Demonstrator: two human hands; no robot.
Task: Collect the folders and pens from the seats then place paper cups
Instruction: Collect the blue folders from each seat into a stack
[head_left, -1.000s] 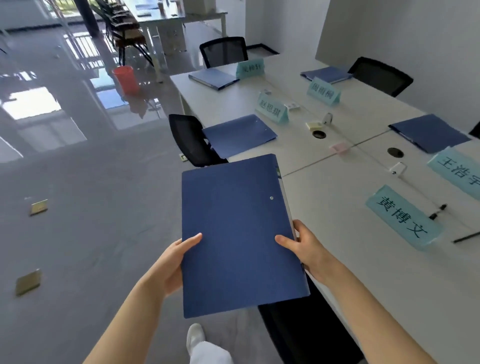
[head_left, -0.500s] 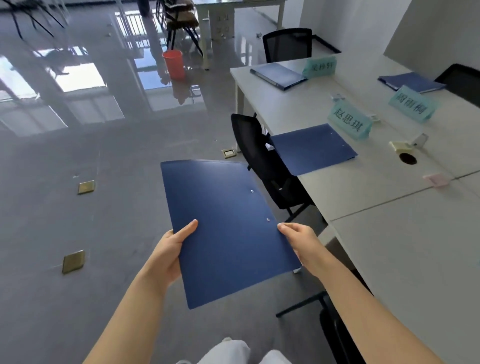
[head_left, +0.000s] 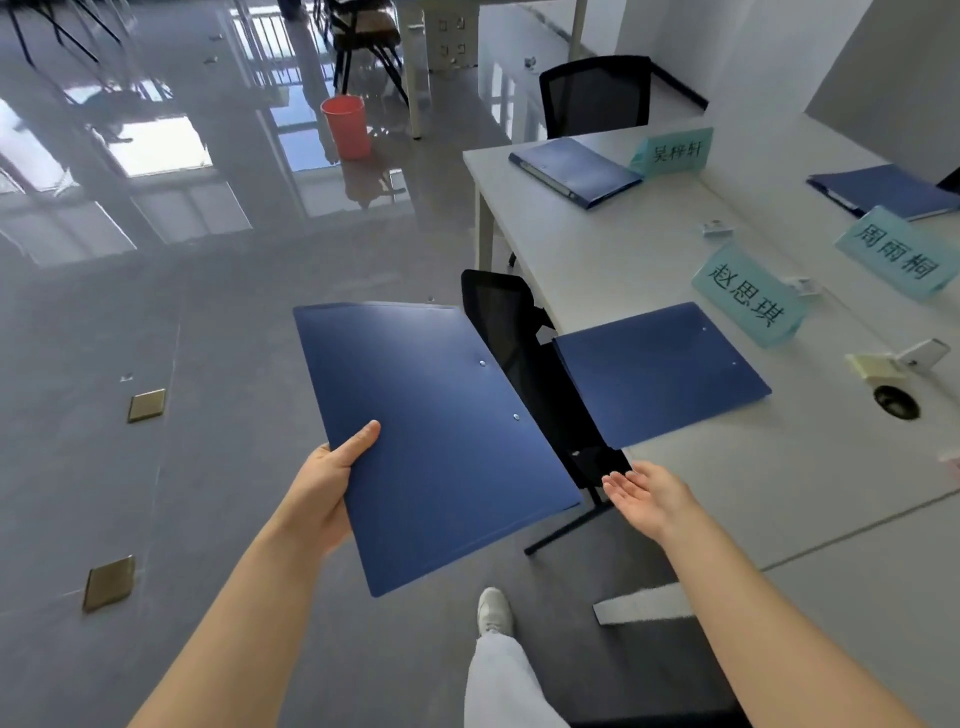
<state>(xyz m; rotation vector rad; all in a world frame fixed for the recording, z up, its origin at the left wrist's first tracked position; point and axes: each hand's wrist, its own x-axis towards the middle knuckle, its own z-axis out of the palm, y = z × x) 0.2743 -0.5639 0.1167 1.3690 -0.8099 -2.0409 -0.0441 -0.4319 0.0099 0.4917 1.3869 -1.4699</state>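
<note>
Glossy grey floor (head_left: 156, 322) reflects the windows, and a long white table (head_left: 675, 467) runs along the right. Over the floor, the left hand (head_left: 322, 483) grips a flat dark-blue folder (head_left: 436, 441) by its near-left edge, thumb on top. A second blue folder (head_left: 660, 371) lies on the table edge behind a black mesh chair (head_left: 506, 322), beside a teal name card (head_left: 745, 299). The right hand (head_left: 647, 496) hangs empty, palm up, fingers relaxed, between the two folders.

Four blue folders (head_left: 436, 436), three name cards (head_left: 748, 296), two black chairs (head_left: 595, 96), one red bin (head_left: 345, 124), two hands (head_left: 324, 483)
</note>
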